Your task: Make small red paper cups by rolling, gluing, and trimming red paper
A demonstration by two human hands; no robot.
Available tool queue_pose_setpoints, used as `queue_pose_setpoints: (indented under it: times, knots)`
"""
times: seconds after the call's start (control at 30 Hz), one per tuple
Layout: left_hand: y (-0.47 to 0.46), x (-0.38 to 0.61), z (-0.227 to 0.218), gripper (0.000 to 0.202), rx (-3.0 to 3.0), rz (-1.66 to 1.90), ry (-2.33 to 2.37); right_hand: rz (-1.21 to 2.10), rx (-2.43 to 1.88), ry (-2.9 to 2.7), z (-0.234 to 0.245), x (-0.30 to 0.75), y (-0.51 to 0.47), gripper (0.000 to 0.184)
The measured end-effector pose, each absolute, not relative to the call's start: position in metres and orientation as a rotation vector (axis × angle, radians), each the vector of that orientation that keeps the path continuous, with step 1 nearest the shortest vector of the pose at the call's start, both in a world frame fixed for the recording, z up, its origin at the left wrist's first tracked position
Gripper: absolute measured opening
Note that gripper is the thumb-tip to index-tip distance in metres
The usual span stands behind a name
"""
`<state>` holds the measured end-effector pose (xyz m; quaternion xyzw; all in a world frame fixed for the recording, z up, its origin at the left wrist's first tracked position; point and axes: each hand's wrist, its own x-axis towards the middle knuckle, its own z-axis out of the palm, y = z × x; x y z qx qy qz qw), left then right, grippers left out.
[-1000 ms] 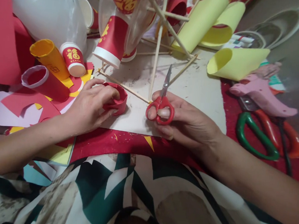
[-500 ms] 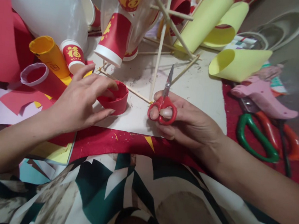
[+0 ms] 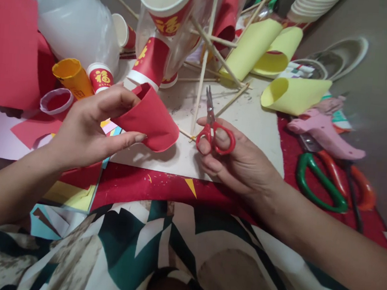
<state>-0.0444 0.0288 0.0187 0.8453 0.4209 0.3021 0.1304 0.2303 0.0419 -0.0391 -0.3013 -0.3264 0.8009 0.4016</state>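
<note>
My left hand [image 3: 94,122] grips a red paper tube [image 3: 153,121] by its upper end, fingers tucked inside the rim and thumb on the outside. The tube is tilted, its wider end pointing right and down above the white board [image 3: 185,164]. In my right hand [image 3: 243,158] is a small pair of scissors [image 3: 210,112] with red handles. A finger and the thumb pass through the loops, and the blades point up, slightly parted. The scissors are apart from the tube. Behind both hands rises a frame of wooden sticks [image 3: 204,69].
Red paper cups [image 3: 150,57] hang in clear plastic above the board. An orange paper tube [image 3: 73,78] and a white balloon [image 3: 75,26] are at left. Yellow paper rolls [image 3: 296,95], a pink glue gun [image 3: 326,134] and large scissors with green and orange handles [image 3: 321,188] lie at right.
My left hand has lifted the red paper tube off the board and tipped it sideways. The small scissors' blades have parted slightly. The view has shifted, showing more at the top.
</note>
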Motion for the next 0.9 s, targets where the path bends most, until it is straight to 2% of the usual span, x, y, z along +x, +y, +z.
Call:
queue_pose_setpoints:
  times: [0.17,0.33,0.57,0.9]
  knots:
    - [0.017,-0.035,0.016,0.028,2.562,1.026,1.202,1.819,-0.815,-0.861,-0.043,0.226,0.042,0.045]
    - [0.006,-0.017,0.009,0.011,2.912,0.956,1.077,1.702,-0.825,-0.893,-0.042,0.226,0.038,0.043]
    - [0.001,-0.009,-0.003,0.020,3.159,0.972,0.841,1.637,-0.855,-0.972,-0.043,0.227,0.036,0.046]
    - [-0.007,-0.006,-0.008,0.010,3.226,1.039,0.685,1.693,-0.863,-0.954,-0.040,0.224,0.036,0.043]
